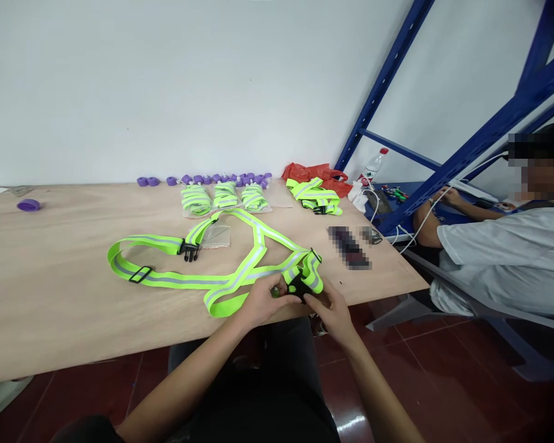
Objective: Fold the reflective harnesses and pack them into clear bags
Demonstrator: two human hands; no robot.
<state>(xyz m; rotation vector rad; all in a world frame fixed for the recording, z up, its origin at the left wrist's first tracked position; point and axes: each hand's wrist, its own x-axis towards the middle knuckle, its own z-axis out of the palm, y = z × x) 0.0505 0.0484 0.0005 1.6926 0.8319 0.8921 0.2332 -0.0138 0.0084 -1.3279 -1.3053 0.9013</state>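
The bottle (373, 167), far beyond and to the right of the fingers, has a red cap and a red label with pale lettering too small to read. The dark item (349, 248) beyond the right fingers is pixelated, so any marking is hidden.

The worktop (74, 264) is pale brown with faint wood grain; its near edge runs just below the fingers. Past it stand a pale wall (166, 92) and, to the right, a blue metal frame (383, 80). The floor (388, 381) is dark red tile.

The fingers of the left hand (261, 303) and right hand (337, 317) both grasp the black buckle (300, 288) on the yellow-green strap harness (244, 271), which spreads over the worktop to the left of and beyond them. An open black clip (190, 250) lies farther left.

Beyond the fingers are three clear packets (224, 194) of striped strap, purple rolls (206, 179) behind them, a loose bundled strap (316, 195) and a red plastic bag (309, 172). Another person (512, 246) sits to the far right.
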